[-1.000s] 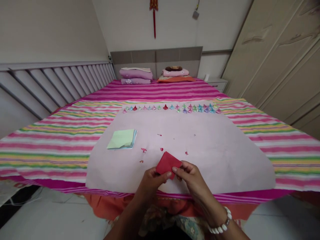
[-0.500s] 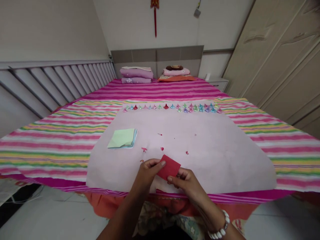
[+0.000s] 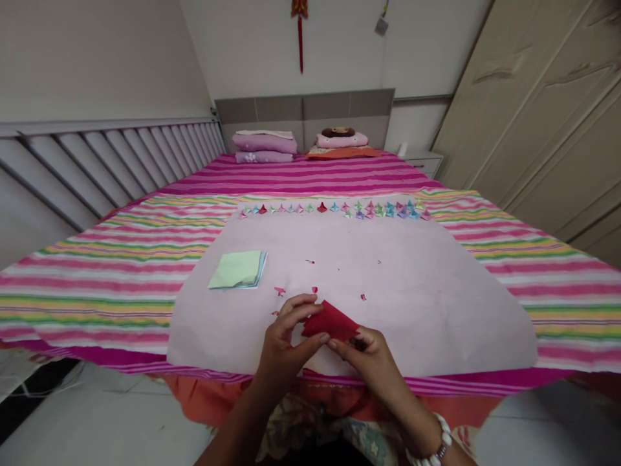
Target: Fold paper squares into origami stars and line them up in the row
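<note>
A folded red paper is held between both hands just above the near edge of a pale sheet spread on the bed. My left hand pinches its left side, thumb under and fingers curled over the top. My right hand pinches its lower right edge. A white bead bracelet is on my right wrist.
A stack of pale green and blue paper squares lies to the left. Small red scraps dot the sheet. A row of several small folded paper shapes lines its far edge. Folded bedding sits by the headboard; wardrobe doors stand at the right.
The red paper has been turned and refolded between the hands, from a flat rectangle to a more pointed shape. My left fingers have moved over its top edge.
</note>
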A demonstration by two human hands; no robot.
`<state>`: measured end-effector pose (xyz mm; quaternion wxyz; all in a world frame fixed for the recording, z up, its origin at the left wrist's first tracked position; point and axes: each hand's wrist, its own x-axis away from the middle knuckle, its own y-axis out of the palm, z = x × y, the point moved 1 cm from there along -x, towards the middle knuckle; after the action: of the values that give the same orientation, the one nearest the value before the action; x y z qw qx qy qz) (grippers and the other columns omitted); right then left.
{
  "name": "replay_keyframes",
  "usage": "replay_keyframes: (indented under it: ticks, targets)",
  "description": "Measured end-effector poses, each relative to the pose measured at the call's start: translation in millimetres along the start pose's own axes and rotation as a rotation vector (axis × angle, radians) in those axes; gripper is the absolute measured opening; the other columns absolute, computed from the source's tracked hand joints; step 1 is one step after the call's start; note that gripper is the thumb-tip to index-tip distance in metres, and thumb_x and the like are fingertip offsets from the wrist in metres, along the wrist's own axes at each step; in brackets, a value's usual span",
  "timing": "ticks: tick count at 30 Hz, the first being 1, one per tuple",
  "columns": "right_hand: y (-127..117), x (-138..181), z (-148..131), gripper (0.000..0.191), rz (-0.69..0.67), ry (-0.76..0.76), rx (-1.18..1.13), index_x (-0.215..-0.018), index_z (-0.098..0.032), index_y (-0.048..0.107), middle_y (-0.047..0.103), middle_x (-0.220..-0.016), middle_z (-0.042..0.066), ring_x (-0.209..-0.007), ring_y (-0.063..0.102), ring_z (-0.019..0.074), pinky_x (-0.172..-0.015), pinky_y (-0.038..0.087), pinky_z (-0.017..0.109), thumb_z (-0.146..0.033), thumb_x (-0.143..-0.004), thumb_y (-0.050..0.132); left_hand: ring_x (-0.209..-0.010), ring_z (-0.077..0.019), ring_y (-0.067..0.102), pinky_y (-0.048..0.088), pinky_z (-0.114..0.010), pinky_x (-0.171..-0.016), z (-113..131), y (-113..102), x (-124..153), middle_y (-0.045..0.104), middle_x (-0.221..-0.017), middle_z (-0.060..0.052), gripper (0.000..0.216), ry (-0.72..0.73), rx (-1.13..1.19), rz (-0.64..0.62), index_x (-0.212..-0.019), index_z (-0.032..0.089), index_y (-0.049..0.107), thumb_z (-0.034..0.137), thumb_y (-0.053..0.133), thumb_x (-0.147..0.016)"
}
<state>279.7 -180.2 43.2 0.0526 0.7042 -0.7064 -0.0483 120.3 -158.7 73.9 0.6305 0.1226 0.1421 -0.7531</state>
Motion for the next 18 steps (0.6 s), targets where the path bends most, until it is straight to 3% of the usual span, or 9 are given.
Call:
replay_keyframes:
  ticks: [4,7,10,13,15,18]
  targets:
    - [0,0,0,0.028,-0.045,-0.017,-0.045,-0.077,-0.017,0.075,0.062,-0.059,0.0,-0.055,0.051,0.0137,-0.054,0.041,0.026,-0.041,-0.062,0.079,-0.117,-0.0255,0.051,0.043,-0.038,-0.097,-6,0,0,0.057,-0.12,-0.01,0.027,0.018,0.073,-0.012,-0.097,0.023,0.07,0.018,0.074,-0.071]
    - [1,0,-2,0.028,-0.051,-0.031,-0.04,-0.08,-0.018,0.076,0.065,-0.062,0.0,-0.056,0.053,0.0144,-0.055,0.043,0.027,-0.04,-0.064,0.079,-0.118,-0.0253,0.051,0.044,-0.037,-0.097,-8,1,1,0.056,-0.123,-0.01,0.024,-0.012,0.098,-0.042,-0.096,0.024,0.071,0.018,0.073,-0.072]
    - [3,1,-6,0.024,-0.064,-0.031,-0.045,-0.075,-0.018,0.075,0.064,-0.06,0.0,-0.054,0.05,0.0128,-0.053,0.041,0.026,-0.039,-0.064,0.079,-0.112,-0.0237,0.055,0.046,-0.035,-0.093,-6,2,1,0.06,-0.12,-0.008,0.025,-0.09,0.122,-0.083,-0.097,0.024,0.071,0.019,0.072,-0.073]
    - [6,2,-11,0.023,-0.062,-0.006,-0.058,-0.063,-0.017,0.07,0.053,-0.049,-0.004,-0.046,0.039,0.0084,-0.046,0.033,0.023,-0.039,-0.062,0.079,-0.095,-0.0202,0.061,0.049,-0.031,-0.084,-1,4,0,0.067,-0.1,-0.006,0.018,-0.144,0.112,-0.15,-0.094,0.021,0.073,0.019,0.069,-0.076]
    - [7,3,-13,0.027,-0.06,0.024,-0.063,-0.057,-0.017,0.066,0.047,-0.045,-0.006,-0.044,0.035,0.0073,-0.043,0.029,0.022,-0.04,-0.061,0.079,-0.088,-0.0183,0.062,0.049,-0.029,-0.079,1,5,0,0.067,-0.091,-0.005,0.015,-0.137,0.083,-0.179,-0.091,0.019,0.074,0.018,0.066,-0.079]
    - [6,4,-14,0.029,-0.086,0.066,-0.061,-0.056,-0.016,0.064,0.049,-0.046,-0.005,-0.045,0.04,0.0084,-0.045,0.03,0.022,-0.041,-0.063,0.078,-0.084,-0.0165,0.062,0.048,-0.027,-0.075,-1,3,0,0.066,-0.087,-0.003,0.015,-0.091,0.057,-0.159,-0.09,0.021,0.074,0.016,0.064,-0.079]
